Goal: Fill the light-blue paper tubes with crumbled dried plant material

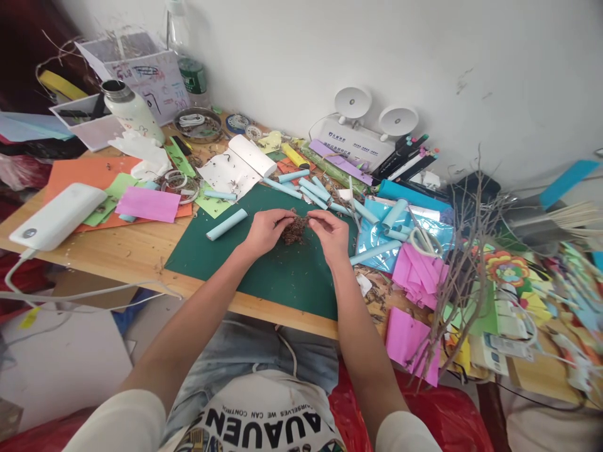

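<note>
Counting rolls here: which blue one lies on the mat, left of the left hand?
The blue roll slanting on the green mat beside the left hand; the one behind rests on light green paper, most others farther right.

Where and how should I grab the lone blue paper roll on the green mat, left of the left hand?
Likely best from above at mid-length, gripping across its long sides: the blue paper roll lies flat and slanted on the green mat, with bare mat along its near side. Squeeze lightly; paper may crush.
</note>
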The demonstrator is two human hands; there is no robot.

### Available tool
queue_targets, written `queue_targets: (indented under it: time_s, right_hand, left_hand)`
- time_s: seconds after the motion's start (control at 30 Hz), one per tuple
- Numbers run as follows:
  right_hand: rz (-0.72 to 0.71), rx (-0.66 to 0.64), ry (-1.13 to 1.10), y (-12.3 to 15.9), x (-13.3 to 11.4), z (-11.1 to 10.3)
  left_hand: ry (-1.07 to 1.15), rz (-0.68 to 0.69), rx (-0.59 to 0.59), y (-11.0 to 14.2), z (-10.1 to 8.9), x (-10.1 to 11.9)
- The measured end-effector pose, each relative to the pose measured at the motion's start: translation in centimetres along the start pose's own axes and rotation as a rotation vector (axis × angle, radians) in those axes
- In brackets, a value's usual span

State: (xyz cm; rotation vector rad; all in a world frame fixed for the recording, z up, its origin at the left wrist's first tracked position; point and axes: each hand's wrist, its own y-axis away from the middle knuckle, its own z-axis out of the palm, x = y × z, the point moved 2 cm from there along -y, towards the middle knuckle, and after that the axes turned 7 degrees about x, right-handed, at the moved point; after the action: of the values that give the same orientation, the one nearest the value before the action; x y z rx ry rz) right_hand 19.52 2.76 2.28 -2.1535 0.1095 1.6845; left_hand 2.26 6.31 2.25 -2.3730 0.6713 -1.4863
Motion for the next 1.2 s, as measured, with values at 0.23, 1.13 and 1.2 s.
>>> queue_targets:
  time_s: [0.23,1.13,1.2]
  right_hand:
    - [-0.199,0.027,0.164,1.0,-2.0,1.1]
    - [-0.303,-0.155,0.644,0.6,0.3,1.1]
    - [-0.303,-0.162,0.585,0.6,0.3,1.2]
  left_hand:
    - [-0.045,0.029,-0.094,0.1,0.4,0.1]
    - [-0.45,0.06,-0.164,0.0,-2.3,-0.8]
    - [-0.427,0.104,-0.213,0.1,-2.2,-0.7]
